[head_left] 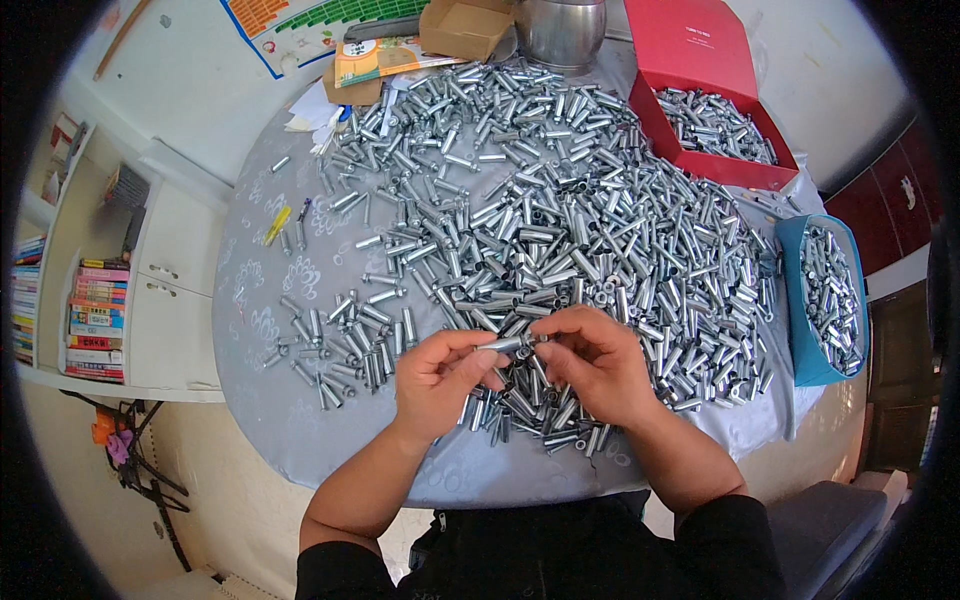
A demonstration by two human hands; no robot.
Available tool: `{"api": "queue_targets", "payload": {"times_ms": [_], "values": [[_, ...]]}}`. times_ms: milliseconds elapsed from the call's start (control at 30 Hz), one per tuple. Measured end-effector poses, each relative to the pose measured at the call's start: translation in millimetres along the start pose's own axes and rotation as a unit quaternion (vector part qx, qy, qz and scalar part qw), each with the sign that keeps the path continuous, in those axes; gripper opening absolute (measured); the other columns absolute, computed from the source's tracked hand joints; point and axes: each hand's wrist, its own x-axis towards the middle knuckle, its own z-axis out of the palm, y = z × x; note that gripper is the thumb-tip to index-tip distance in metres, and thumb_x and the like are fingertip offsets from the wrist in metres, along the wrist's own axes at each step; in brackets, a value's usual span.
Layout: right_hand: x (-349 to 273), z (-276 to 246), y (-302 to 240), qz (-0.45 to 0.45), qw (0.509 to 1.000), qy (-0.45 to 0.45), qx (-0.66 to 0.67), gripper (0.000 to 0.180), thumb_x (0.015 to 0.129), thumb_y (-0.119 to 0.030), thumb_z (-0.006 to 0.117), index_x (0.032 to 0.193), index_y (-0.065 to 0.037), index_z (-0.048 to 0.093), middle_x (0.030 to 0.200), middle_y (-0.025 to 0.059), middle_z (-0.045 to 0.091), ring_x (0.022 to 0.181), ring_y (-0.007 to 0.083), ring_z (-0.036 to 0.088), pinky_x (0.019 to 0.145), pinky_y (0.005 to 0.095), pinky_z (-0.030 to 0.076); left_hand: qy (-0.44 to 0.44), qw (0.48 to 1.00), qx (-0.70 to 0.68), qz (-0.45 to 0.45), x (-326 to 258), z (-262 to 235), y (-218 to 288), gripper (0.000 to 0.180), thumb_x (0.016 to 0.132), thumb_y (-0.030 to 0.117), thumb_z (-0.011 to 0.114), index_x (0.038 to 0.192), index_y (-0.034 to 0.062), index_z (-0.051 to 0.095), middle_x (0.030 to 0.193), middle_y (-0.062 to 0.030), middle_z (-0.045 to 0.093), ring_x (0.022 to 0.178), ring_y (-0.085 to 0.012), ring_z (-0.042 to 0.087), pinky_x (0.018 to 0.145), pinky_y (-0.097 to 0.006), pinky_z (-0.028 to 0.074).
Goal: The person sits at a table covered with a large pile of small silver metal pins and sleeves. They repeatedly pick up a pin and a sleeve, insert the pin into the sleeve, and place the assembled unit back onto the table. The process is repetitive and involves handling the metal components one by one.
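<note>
My left hand (pixel 447 378) pinches one end of a shiny metal sleeve anchor (pixel 507 343), held level just above the near part of the heap. At its other end my right hand (pixel 596 362) closes its thumb and fingers on the tip. Whether a separate small part sits in those right fingertips is hidden. Beneath and beyond both hands spreads a big heap of loose metal sleeves and bolts (pixel 560 220). A smaller scatter of assembled-looking metal anchors (pixel 375 365) lies left of my left hand.
The round table wears a grey patterned cloth (pixel 255 420). At the far right, a red box (pixel 690 50) holds metal parts; nearer, a blue bin (pixel 798 350) is filled with more. A metal pot (pixel 560 35), cardboard tray (pixel 462 28) and papers stand at the back. A yellow tool (pixel 277 226) lies left.
</note>
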Motion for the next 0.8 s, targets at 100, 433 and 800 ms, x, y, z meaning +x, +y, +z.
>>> {"api": "queue_targets", "payload": {"times_ms": [100,433,800], "values": [[2,-1,-4,-0.053,0.997,0.021,-0.046,0.027,0.084,0.004,0.066,0.111,-0.003,0.065,0.106,0.0107,0.062,0.064,0.0099,0.061,0.056,0.0222,0.049,0.035,0.999,0.011,-0.024,1,1,6,0.018,0.092,0.004,0.06,0.107,-0.0036,0.063,0.082,-0.013,0.069,0.064,-0.0141,0.065,0.058,-0.023,0.053],[1,1,-7,-0.097,0.982,-0.005,-0.16,0.033,0.078,-0.002,0.075,0.11,-0.005,0.067,0.101,0.009,0.063,0.069,0.0115,0.062,0.054,0.0228,0.049,0.022,0.998,0.059,-0.009,-1,0,5,0.017,0.092,0.005,0.061,0.105,-0.0033,0.066,0.081,-0.0107,0.068,0.062,-0.0107,0.062,0.058,-0.022,0.05],[1,6,-9,-0.111,0.974,-0.005,-0.198,0.03,0.08,-0.005,0.073,0.109,-0.003,0.066,0.085,0.0103,0.064,0.064,0.0163,0.061,0.058,0.0275,0.05,-0.023,1.0,0.013,0.011,0,0,1,0.02,0.089,-0.003,0.062,0.109,-0.0044,0.06,0.09,-0.0088,0.066,0.071,-0.0108,0.063,0.064,-0.021,0.052]]}}
